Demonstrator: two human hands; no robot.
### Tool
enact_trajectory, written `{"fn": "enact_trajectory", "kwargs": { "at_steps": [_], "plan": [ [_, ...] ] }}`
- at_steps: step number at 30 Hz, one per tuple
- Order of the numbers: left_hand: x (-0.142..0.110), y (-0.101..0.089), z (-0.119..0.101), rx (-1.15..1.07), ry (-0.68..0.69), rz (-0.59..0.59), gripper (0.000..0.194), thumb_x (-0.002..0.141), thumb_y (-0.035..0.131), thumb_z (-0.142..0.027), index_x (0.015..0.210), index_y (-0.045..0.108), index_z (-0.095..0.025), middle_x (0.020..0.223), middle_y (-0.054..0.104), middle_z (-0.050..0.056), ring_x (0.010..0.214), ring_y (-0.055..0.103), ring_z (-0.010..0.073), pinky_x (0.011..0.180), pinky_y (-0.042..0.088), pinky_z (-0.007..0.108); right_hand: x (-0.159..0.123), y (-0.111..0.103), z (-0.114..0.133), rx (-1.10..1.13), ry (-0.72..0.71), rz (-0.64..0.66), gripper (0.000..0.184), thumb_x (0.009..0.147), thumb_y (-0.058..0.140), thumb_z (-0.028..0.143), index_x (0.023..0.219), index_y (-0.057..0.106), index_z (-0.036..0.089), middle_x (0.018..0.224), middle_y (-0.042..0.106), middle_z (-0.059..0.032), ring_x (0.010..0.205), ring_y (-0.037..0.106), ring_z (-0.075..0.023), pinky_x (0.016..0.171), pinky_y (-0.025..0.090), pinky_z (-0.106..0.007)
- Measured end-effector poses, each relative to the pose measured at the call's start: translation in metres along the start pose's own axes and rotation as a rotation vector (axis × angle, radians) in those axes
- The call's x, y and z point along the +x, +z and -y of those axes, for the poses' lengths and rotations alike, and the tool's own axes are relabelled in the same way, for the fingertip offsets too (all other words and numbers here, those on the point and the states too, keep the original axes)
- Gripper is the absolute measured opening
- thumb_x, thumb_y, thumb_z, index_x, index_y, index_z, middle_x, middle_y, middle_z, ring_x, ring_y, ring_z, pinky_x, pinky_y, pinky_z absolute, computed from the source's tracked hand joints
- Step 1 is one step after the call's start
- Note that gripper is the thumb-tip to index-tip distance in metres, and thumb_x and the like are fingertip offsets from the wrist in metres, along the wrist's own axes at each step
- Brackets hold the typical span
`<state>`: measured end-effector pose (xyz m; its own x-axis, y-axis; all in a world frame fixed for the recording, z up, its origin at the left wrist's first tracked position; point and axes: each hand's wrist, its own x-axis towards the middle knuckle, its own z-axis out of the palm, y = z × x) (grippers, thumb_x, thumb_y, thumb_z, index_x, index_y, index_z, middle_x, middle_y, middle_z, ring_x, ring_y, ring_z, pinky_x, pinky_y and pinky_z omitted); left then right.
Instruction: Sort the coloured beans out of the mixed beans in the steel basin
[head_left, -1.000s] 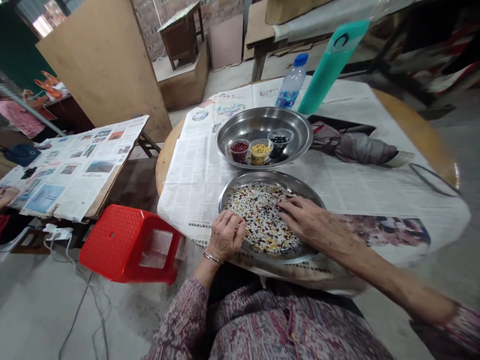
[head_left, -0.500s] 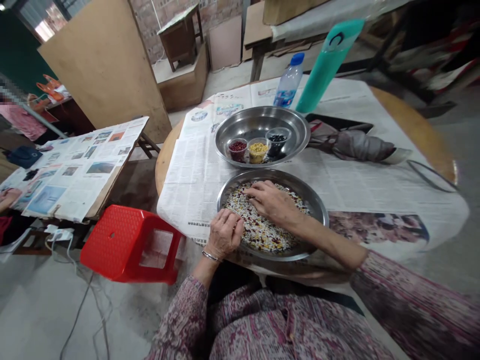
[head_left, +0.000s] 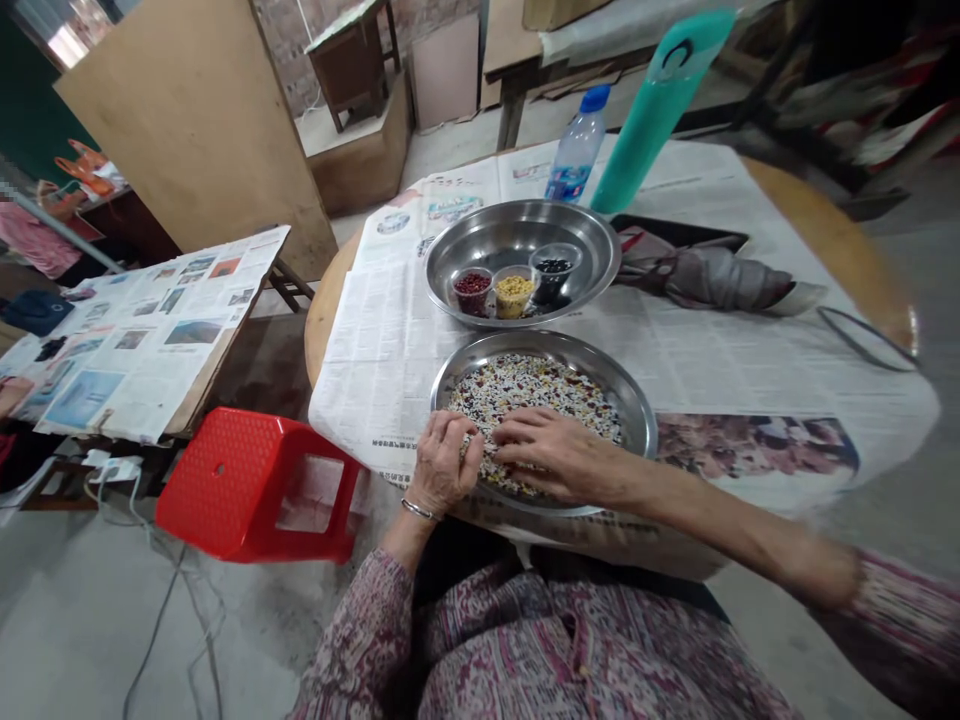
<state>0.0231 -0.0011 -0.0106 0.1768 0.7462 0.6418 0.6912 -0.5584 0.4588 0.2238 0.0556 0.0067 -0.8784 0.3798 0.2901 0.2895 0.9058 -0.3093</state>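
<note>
At the steel pan (head_left: 639,420) on the tabletop (head_left: 825,220), was picking through the mixed beans (head_left: 532,390), left hand (head_left: 442,465) curled in, right hand (head_left: 562,455) spread, no clear pinch, next probably moving picks to the little cups (head_left: 514,297).

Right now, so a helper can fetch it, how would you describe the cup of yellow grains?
On the newspaper-covered round table, find the steel tray farther from the person's hands. Three small cups stand in it; yours is the middle one, yellow-filled, between red beans and black beans.
</note>
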Motion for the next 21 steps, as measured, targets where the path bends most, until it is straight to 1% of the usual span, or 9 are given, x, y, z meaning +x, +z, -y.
{"fn": "enact_trajectory", "kwargs": {
  "at_steps": [3,5,9,11,12,14,17,19,21],
  "plan": [
    [0.0,0.001,0.0,0.001,0.007,0.002,0.01,0.097,0.045,-0.02,0.093,0.053,-0.018,0.089,0.059,0.007,0.089,0.055,0.0195,0.082,0.052,0.037,-0.021,-0.01,-0.011,-0.047,0.115,-0.08,0.021,0.089,0.05,0.016,0.092,0.069,0.024,0.102,0.068,-0.007,0.098,0.059,-0.0223,0.088,0.046,-0.04],
    [0.0,0.001,0.0,0.001,0.01,0.003,0.01,0.097,0.045,-0.02,0.093,0.053,-0.017,0.089,0.059,0.007,0.089,0.055,0.0195,0.082,0.051,0.037,-0.029,-0.014,-0.009,0.029,0.178,-0.096,0.021,0.092,0.048,0.019,0.096,0.069,0.022,0.103,0.067,-0.0085,0.096,0.061,-0.0212,0.085,0.049,-0.037],
    [0.0,0.0,0.0,-0.002,0.005,0.011,0.011,0.097,0.044,-0.021,0.094,0.054,-0.017,0.09,0.059,0.008,0.089,0.055,0.0196,0.081,0.051,0.036,-0.028,-0.009,0.019,0.274,0.22,0.062,0.025,0.095,0.044,0.019,0.103,0.068,0.021,0.095,0.069,-0.0071,0.084,0.065,-0.0167,0.075,0.052,-0.03],
    [0.001,0.0,0.0,0.007,0.002,0.008,0.011,0.097,0.044,-0.021,0.094,0.054,-0.017,0.09,0.059,0.008,0.089,0.056,0.0195,0.081,0.052,0.036,-0.021,-0.003,0.028,0.295,0.218,0.128,0.026,0.093,0.046,0.017,0.103,0.069,0.022,0.093,0.069,-0.0056,0.083,0.065,-0.0165,0.075,0.052,-0.029],
    [0.001,0.0,-0.001,0.014,0.003,0.005,0.011,0.097,0.044,-0.02,0.094,0.054,-0.018,0.089,0.059,0.008,0.089,0.056,0.0195,0.081,0.052,0.036,-0.017,0.0,0.029,0.269,0.223,0.128,0.026,0.092,0.046,0.016,0.103,0.069,0.022,0.093,0.069,-0.0055,0.083,0.065,-0.0169,0.075,0.052,-0.029],
    [0.001,-0.001,-0.001,0.025,0.008,0.004,0.011,0.097,0.044,-0.02,0.094,0.054,-0.018,0.089,0.059,0.007,0.089,0.056,0.0197,0.081,0.052,0.037,-0.011,0.004,0.019,0.17,0.261,0.066,0.029,0.091,0.045,0.014,0.105,0.069,0.022,0.093,0.069,-0.0061,0.081,0.065,-0.0174,0.074,0.052,-0.029],
    [0.001,0.0,-0.001,0.018,0.012,0.005,0.011,0.097,0.043,-0.02,0.094,0.054,-0.018,0.088,0.06,0.007,0.089,0.056,0.0198,0.081,0.052,0.037,-0.006,0.003,-0.012,0.004,0.376,-0.108,0.032,0.092,0.041,0.014,0.109,0.068,0.021,0.094,0.067,-0.0073,0.083,0.064,-0.0186,0.077,0.053,-0.031],
    [0.001,0.0,0.0,0.013,0.007,0.005,0.011,0.097,0.044,-0.02,0.094,0.054,-0.018,0.088,0.06,0.007,0.088,0.056,0.0199,0.081,0.052,0.037,-0.003,-0.001,-0.031,-0.091,0.465,-0.201,0.031,0.093,0.041,0.017,0.108,0.068,0.021,0.096,0.067,-0.0083,0.088,0.063,-0.0207,0.082,0.052,-0.034],
    [0.0,0.0,0.0,0.015,0.003,0.006,0.011,0.097,0.044,-0.021,0.094,0.054,-0.018,0.088,0.06,0.007,0.088,0.056,0.0199,0.081,0.052,0.037,0.002,-0.006,-0.04,-0.173,0.528,-0.252,0.03,0.093,0.042,0.02,0.106,0.069,0.019,0.1,0.066,-0.0103,0.095,0.061,-0.0238,0.086,0.051,-0.037]
  ]
}}
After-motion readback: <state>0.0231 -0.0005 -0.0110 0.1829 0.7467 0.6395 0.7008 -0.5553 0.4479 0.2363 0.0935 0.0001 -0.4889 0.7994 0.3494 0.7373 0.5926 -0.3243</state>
